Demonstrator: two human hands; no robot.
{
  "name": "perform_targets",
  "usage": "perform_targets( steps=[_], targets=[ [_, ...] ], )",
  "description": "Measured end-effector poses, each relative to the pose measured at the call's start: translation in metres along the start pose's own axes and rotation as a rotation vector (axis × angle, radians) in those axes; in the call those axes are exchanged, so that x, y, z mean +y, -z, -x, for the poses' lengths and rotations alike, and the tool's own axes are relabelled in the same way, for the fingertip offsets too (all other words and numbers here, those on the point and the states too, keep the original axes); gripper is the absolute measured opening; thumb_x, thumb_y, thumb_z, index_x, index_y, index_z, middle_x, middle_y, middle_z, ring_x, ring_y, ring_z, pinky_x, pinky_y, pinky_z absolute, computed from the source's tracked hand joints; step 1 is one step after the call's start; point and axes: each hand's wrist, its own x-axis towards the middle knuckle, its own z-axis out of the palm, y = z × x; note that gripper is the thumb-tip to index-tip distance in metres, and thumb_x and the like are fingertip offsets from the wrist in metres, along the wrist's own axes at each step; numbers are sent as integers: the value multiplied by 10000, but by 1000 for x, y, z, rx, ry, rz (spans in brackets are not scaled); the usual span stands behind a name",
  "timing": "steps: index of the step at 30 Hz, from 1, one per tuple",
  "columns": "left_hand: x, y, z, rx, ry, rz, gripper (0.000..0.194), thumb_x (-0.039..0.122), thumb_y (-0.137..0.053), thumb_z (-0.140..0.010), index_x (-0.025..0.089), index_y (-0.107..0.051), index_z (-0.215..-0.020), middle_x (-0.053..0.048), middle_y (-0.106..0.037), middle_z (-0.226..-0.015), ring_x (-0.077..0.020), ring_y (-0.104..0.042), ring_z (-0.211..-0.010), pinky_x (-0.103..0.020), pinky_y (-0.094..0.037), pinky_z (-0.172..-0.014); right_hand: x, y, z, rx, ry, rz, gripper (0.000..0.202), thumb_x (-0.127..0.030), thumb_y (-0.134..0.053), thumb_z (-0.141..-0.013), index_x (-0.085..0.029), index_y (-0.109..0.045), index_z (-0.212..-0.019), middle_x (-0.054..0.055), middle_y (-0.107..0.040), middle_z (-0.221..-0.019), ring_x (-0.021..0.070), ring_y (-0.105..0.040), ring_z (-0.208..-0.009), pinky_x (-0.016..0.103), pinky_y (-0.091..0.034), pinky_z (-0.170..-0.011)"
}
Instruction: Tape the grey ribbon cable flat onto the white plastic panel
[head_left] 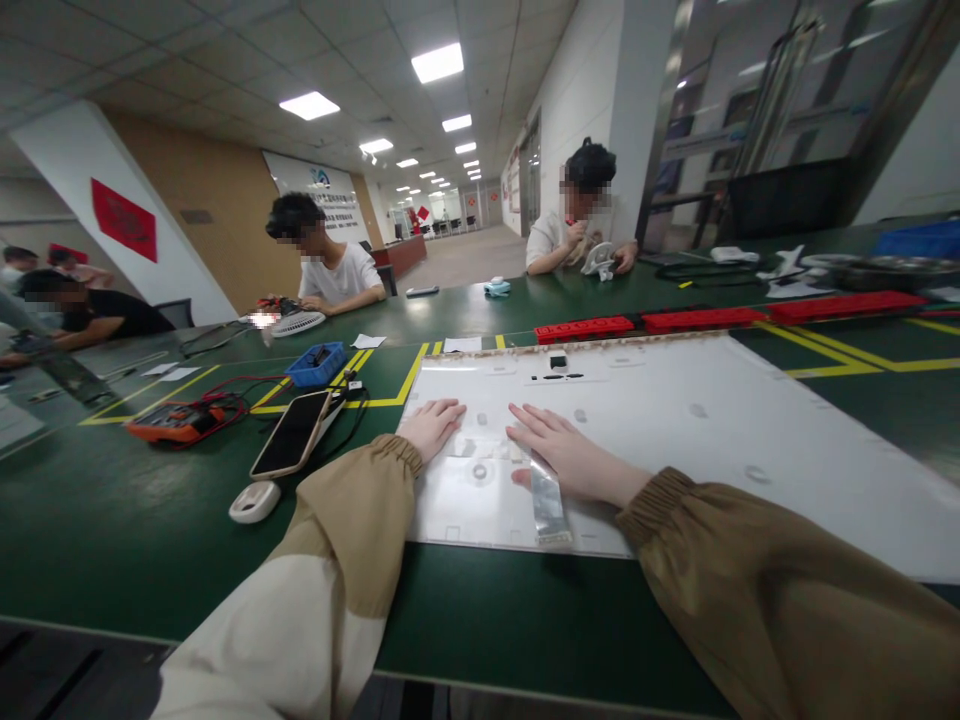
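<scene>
A large flat white panel (645,430) lies on the green table in front of me, with small round marks, slots and a brownish strip along its far edge. My left hand (433,428) rests flat near the panel's left edge, fingers stretched out. To its right, my right hand (559,452) is spread on the panel, palm down. A silvery strip of tape or film (551,510) runs from beneath the right hand toward the near edge. Whether that hand presses on the strip is hidden.
Left of the panel lie a phone (292,434), a small white device (255,502), an orange-and-black meter (176,420) with leads, and a blue basket (316,364). Red bars (585,329) line the table beyond the panel. Two people (330,262) sit across the table.
</scene>
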Motion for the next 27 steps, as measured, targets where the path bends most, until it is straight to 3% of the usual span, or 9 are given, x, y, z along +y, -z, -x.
perform_targets(
  steps=[9, 19, 27],
  targets=[
    [-7, -9, -2, 55, -13, 44, 349, 246, -375, -935, 181, -496, -1255, -92, -505, -1290, -245, -464, -1159, -421, -415, -992, 0, 2, -3, -55, -54, 17, 751, -651, -394, -844, -106, -431, -1360, 190, -195, -1493, 330, -203, -1364, 471, -235, -1085],
    [-8, -9, -2, 72, -30, 80, 369, 254, -343, -937, 163, -500, -1258, -101, -510, -1288, -247, -473, -1154, -422, -412, -996, 7, 1, 4, 22, -26, 3, 528, -502, -487, -875, -179, -527, -1290, 159, -299, -1463, 286, -314, -1318, 423, -294, -1061],
    [-7, -6, -2, 67, -27, 112, 415, 294, -299, -932, 152, -521, -1252, -112, -519, -1293, -247, -474, -1169, -412, -397, -1009, 5, -1, 5, -45, -61, 0, 589, -537, -383, -908, -180, -420, -1375, 156, -323, -1453, 284, -331, -1310, 439, -277, -1055]
  ],
)
